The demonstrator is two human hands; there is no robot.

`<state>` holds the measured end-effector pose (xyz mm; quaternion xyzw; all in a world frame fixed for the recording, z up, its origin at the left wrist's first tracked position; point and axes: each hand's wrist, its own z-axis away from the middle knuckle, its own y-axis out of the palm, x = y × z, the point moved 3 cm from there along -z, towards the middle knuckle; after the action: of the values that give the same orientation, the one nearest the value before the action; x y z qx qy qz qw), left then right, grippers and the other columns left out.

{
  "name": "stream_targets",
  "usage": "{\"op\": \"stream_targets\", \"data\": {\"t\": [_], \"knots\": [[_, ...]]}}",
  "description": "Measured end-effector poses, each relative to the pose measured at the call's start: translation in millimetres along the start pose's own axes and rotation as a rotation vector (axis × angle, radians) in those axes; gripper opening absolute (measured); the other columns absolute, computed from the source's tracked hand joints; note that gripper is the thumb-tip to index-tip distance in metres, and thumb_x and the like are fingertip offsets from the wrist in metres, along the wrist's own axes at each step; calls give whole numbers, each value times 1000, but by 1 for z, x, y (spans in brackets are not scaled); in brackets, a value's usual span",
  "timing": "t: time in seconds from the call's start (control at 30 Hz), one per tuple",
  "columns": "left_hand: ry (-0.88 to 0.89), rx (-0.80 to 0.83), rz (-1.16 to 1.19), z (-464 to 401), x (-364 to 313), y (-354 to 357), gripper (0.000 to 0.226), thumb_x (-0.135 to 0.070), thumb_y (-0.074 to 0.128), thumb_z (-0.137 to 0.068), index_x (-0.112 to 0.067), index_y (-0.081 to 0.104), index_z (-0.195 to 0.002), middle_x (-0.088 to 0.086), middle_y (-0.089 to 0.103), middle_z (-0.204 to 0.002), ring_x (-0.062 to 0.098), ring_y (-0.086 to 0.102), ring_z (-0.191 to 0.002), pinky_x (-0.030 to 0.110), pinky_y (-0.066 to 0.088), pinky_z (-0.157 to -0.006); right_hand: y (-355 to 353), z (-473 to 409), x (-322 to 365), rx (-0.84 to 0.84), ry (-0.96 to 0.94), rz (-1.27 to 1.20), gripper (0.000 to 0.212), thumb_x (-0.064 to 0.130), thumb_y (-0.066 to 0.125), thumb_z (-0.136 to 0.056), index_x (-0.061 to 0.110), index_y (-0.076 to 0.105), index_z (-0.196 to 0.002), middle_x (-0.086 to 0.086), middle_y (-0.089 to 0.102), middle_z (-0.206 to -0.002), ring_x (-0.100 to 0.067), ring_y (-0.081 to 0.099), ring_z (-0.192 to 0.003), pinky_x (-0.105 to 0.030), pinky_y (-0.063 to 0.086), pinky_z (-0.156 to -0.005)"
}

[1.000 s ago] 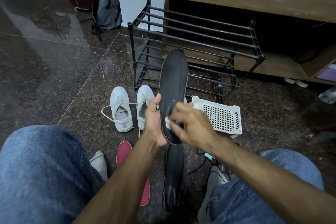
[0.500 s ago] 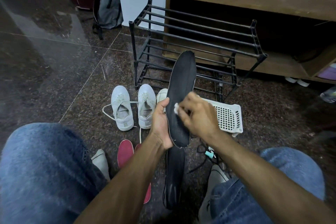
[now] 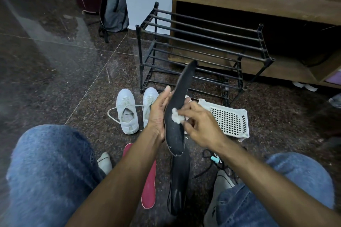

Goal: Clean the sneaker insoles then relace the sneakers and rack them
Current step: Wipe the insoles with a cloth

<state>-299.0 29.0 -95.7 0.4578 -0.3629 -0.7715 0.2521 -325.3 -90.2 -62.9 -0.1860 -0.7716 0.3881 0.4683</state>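
While left hand (image 3: pixel 156 114) grips black insole (image 3: pixel 177 116) | right hand (image 3: pixel 198 125) pinches white wad (image 3: pixel 176 117)

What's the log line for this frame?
stage: insole cleaning | left hand: holds black insole | right hand: presses white wad on insole | rack: no shoes

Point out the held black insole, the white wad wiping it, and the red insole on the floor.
held black insole (image 3: pixel 181 97): head view, middle of its dark surface.
white wad (image 3: pixel 177 117): head view, its centre, against the insole.
red insole (image 3: pixel 149 191): head view, lower half.
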Motion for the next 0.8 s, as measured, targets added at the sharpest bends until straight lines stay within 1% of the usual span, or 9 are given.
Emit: {"op": "stream_targets", "data": {"t": [0.17, 0.23, 0.33, 0.4, 0.47, 0.53, 0.6, 0.67, 0.8], "knots": [[-9, 47, 83, 1, 5, -3, 61, -49, 56, -81, -4, 60, -122, 14, 64, -114, 36, 57, -120, 44, 40, -107, 3, 2, 21, 32, -181, 227, 25, 30, 51, -89, 19, 72, -98, 5, 58, -93, -24, 60, -60, -39, 51, -52], [-10, 52, 132, 3, 17, -3, 59, -46, 54, -80, -5, 62, -121, 14, 62, -115, 29, 59, -109, 41, 36, -107, -6, -15, 21, -10, -144, 317, 29, 35, 46, -90, 20, 71, -93, 3, 59, -93, -32, 63, -66, -41, 52, -55], [22, 33, 164, 5, 29, -1, 48, -44, 63, -74, -12, 68, -110, 13, 62, -108, 28, 58, -97, 49, 33, -107, -24, -50, 16, -27, 47, 442, 23, 34, 53, -93, 25, 71, -102, 4, 61, -106, -33, 64, -88, -39, 49, -71], [21, 33, 138, 7, 31, 2, 44, -44, 60, -76, -13, 70, -104, 12, 67, -99, 26, 63, -88, 46, 48, -92, -29, -62, 16, -43, 109, 468, 22, 35, 54, -93, 28, 71, -105, 5, 60, -110, -32, 62, -95, -38, 48, -76], [31, 35, 153, 8, 26, 1, 44, -46, 54, -80, -11, 72, -100, 12, 70, -94, 25, 66, -84, 38, 53, -79, -24, -56, 21, -11, 65, 426, 19, 33, 56, -92, 27, 72, -101, 4, 61, -106, -30, 63, -91, -40, 51, -76], [72, 19, 196, 8, 16, -3, 53, -49, 54, -81, -5, 71, -106, 17, 68, -108, 29, 66, -99, 39, 53, -91, -8, -33, 30, 78, -54, 353, 16, 29, 59, -89, 24, 74, -95, 3, 62, -97, -28, 63, -81, -44, 53, -71], [101, 25, 233, 6, 10, -10, 73, -53, 61, -78, 0, 58, -128, 24, 54, -133, 38, 53, -123, 47, 38, -110, 4, -10, 37, 162, -104, 242, 15, 26, 63, -87, 22, 75, -94, 5, 63, -92, -26, 63, -75, -43, 53, -65], [81, 30, 263, 4, 9, -13, 85, -57, 65, -77, -1, 46, -140, 23, 44, -144, 42, 46, -130, 50, 29, -115, 6, 0, 37, 197, -111, 170, 17, 28, 65, -85, 23, 76, -95, 8, 65, -91, -23, 65, -74, -41, 53, -64], [56, -18, 234, 2, 13, -11, 72, -57, 54, -82, 2, 63, -122, 24, 60, -126, 31, 60, -117, 40, 44, -105, -3, -17, 36, 143, -124, 328, 20, 32, 57, -92, 24, 73, -99, 5, 60, -98, -29, 64, -77, -41, 51, -68]]}}
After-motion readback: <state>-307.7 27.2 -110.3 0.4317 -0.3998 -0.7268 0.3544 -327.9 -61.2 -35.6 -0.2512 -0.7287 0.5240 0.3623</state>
